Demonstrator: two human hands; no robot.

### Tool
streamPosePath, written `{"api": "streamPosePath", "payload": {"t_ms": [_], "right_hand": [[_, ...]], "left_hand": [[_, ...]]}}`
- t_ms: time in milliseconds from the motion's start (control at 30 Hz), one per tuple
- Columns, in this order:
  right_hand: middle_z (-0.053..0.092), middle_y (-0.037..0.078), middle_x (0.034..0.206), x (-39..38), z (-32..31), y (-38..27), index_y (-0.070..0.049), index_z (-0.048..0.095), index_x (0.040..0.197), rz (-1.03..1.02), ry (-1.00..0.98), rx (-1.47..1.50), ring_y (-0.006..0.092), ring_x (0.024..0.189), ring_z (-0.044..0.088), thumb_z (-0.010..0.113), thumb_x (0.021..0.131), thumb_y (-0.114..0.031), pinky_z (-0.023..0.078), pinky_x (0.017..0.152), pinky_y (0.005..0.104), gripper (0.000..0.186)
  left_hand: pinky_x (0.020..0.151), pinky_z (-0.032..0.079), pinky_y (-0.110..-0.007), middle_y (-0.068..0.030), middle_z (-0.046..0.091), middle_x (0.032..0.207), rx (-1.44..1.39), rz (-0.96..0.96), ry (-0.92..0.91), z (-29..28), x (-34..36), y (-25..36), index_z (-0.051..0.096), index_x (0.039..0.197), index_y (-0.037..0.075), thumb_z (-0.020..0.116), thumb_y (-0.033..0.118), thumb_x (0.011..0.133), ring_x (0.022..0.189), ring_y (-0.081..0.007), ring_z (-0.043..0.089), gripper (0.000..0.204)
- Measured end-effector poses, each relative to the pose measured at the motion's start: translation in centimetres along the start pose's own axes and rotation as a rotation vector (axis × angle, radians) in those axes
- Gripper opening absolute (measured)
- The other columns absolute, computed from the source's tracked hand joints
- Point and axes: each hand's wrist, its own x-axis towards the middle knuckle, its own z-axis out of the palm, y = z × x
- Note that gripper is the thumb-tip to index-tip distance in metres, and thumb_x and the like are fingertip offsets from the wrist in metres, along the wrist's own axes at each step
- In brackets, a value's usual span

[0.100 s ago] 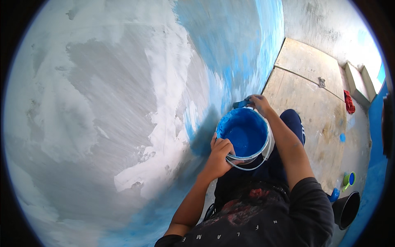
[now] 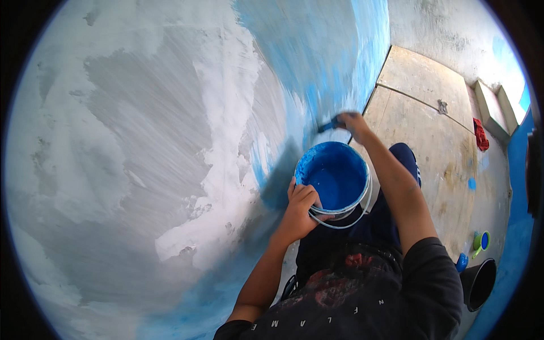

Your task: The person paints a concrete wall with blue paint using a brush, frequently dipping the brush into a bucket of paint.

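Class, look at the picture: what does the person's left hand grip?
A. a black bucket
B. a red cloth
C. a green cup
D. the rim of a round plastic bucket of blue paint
D: the left hand clasps the rim of the round plastic bucket of blue paint, near its wire handle.

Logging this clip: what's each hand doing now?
Left hand: closed on the round blue paint bucket's rim.
Right hand: closed on a blue-smeared paintbrush.

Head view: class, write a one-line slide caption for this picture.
Left hand grips a bucket of blue paint while the right hand holds a brush at a partly blue wall.
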Motion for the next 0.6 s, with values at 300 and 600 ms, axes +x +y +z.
{"api": "streamPosePath", "payload": {"t_ms": [300, 600], "right_hand": [[0.070, 0.023, 0.119, -2.1, 10.7, -23.2, 0.010, 0.068, 0.117, -0.498, 0.030, 0.500, 0.0318, 0.111, 0.071, 0.064, 0.100, -0.004, 0.052, 0.114, 0.0430, 0.023], [0.073, 0.021, 0.109, -3.3, 5.8, -8.6, 0.014, 0.070, 0.110, -0.224, 0.009, 0.187, 0.0293, 0.099, 0.074, 0.059, 0.102, -0.007, 0.060, 0.099, 0.0416, 0.025]], "left_hand": [[0.125, 0.020, -0.057, -0.0053, 0.049, 0.085, 0.024, 0.016, 0.022, 0.2, -0.1, 0.3, 0.053, 0.079, 0.008, 0.090, 0.035, 0.074, 0.095, -0.0279, 0.054, 0.046], [0.125, 0.018, -0.056, -0.0047, 0.050, 0.087, 0.003, 0.061, 0.033, 1.2, 0.4, 0.4, 0.054, 0.082, 0.009, 0.091, 0.031, 0.072, 0.098, -0.0272, 0.054, 0.044]]}}
